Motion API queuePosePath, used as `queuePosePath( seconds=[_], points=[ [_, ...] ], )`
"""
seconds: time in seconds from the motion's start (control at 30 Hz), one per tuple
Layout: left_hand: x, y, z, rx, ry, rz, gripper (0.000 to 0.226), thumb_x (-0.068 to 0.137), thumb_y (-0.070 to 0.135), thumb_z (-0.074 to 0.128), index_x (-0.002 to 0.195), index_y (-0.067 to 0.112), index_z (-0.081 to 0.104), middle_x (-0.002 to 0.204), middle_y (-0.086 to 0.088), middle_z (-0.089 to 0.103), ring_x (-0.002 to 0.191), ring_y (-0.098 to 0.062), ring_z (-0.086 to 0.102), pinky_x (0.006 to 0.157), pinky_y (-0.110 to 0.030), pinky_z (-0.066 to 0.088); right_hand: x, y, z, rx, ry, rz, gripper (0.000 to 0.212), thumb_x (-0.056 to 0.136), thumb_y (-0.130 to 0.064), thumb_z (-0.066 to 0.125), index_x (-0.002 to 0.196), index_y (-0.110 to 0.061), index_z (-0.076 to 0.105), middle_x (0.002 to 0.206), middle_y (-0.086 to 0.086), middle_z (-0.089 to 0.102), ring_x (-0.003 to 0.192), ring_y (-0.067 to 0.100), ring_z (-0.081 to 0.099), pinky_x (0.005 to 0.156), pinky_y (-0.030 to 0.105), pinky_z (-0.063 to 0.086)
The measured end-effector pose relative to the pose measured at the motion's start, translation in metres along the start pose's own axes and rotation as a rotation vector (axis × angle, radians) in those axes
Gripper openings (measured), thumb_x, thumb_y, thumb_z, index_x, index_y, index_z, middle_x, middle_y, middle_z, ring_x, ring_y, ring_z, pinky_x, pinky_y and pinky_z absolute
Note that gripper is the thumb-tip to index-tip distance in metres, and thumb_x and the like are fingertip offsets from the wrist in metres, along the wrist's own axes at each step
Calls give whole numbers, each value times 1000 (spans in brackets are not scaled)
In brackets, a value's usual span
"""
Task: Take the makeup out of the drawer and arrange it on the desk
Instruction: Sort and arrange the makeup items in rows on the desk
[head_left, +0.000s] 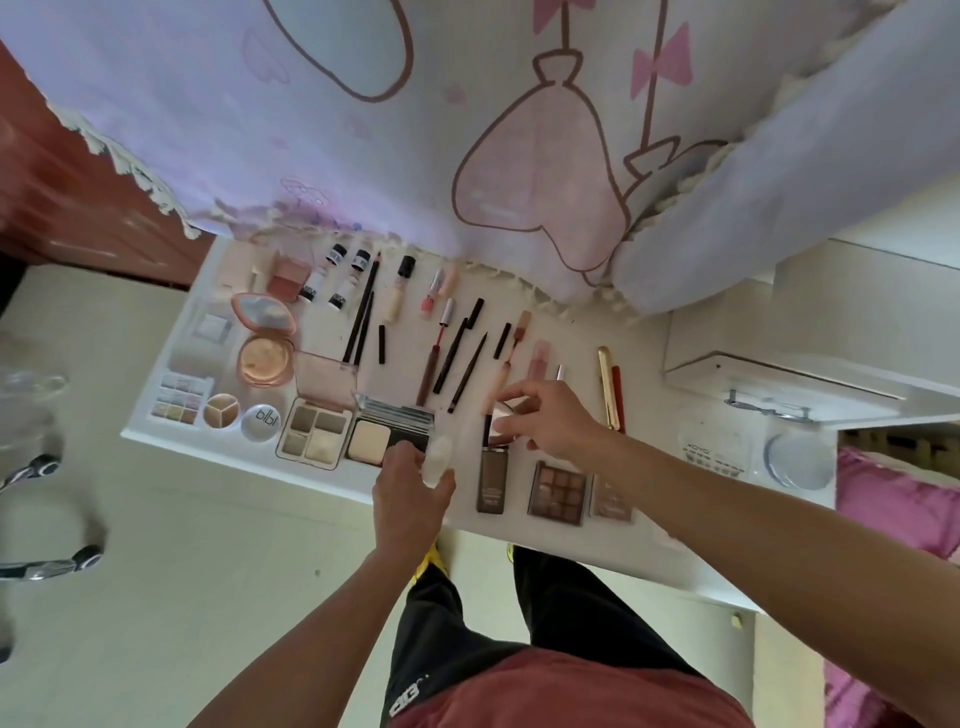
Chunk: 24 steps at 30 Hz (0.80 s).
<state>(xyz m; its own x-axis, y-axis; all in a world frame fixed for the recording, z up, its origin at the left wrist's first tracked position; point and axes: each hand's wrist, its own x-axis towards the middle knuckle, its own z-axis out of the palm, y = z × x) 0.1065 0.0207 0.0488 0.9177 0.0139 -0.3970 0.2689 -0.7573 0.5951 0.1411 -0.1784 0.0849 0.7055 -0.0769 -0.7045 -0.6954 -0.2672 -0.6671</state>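
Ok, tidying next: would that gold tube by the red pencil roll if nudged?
The gold tube looks round and lies flat, so it could roll. The red pencil beside it may block one side. Its glossy shell looks slippery.

A lavender cloth (311, 130) printed with pink hearts and bows, fringed at its edge, fills the upper frame. Reddish-brown wooden furniture (62, 197) stands upper left. Chair casters (85, 558) sit on the pale floor (208, 571) at left. Pink fabric (893, 504) lies at right.
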Motion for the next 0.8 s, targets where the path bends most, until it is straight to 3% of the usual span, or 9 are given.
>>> queuePosePath(
  seconds=[0.13, 0.2, 0.23, 0.3, 0.43, 0.57, 0.8],
  points=[
    [0, -3, 0, 15, -10, 13, 38, 75, 26, 80, 97, 15, 51, 92, 1, 55, 81, -17, 55, 74, -30, 47, 18, -12, 8, -162, -48, -101, 43, 79, -11, 80, 119, -16, 66, 85, -6, 58, 85, 14, 59, 91, 34, 51],
    [-1, -5, -2, 25, -20, 26, 41, 76, 25, 80, 106, 13, 54, 97, 1, 56, 83, -17, 56, 74, -28, 46, 27, -15, 10, -264, -35, -155, 38, 78, -12, 81, 113, -17, 69, 83, -9, 62, 86, 7, 57, 109, 33, 31],
    [-1, -7, -4, 30, -25, 34, 43, 76, 26, 79, 109, 13, 54, 98, 1, 56, 84, -17, 57, 74, -27, 45, 31, -17, 11, -338, -27, -182, 34, 78, -14, 80, 110, -19, 70, 84, -10, 63, 87, 5, 56, 109, 27, 21],
    [-2, -10, -7, 38, -35, 45, 42, 78, 27, 78, 110, 15, 54, 98, 2, 57, 83, -15, 57, 72, -24, 43, 39, -21, 14, -500, -17, -236, 28, 79, -21, 78, 105, -23, 70, 88, -12, 62, 95, 9, 56, 103, 25, 19],
    [-3, -14, -9, 47, -50, 67, 35, 79, 29, 77, 105, 17, 57, 94, 4, 60, 79, -11, 57, 70, -20, 43, 49, -23, 22, -714, -76, -251, 31, 80, -29, 76, 109, -29, 65, 100, -9, 61, 106, 14, 54, 110, 45, 15],
    [-2, -14, -10, 44, -48, 81, 33, 79, 28, 77, 104, 17, 57, 92, 5, 62, 77, -9, 57, 70, -19, 43, 55, -27, 28, -834, -192, -231, 42, 81, -23, 76, 120, -19, 64, 112, 1, 62, 102, 18, 57, 88, 30, 43],
    [0, -15, -10, 44, -73, 79, 33, 79, 30, 77, 103, 17, 57, 92, 4, 63, 78, -10, 59, 72, -21, 47, 65, -31, 37, -1038, -177, -250, 46, 83, -27, 73, 128, -18, 63, 117, 8, 64, 103, 25, 60, 73, 31, 46]
  ],
)
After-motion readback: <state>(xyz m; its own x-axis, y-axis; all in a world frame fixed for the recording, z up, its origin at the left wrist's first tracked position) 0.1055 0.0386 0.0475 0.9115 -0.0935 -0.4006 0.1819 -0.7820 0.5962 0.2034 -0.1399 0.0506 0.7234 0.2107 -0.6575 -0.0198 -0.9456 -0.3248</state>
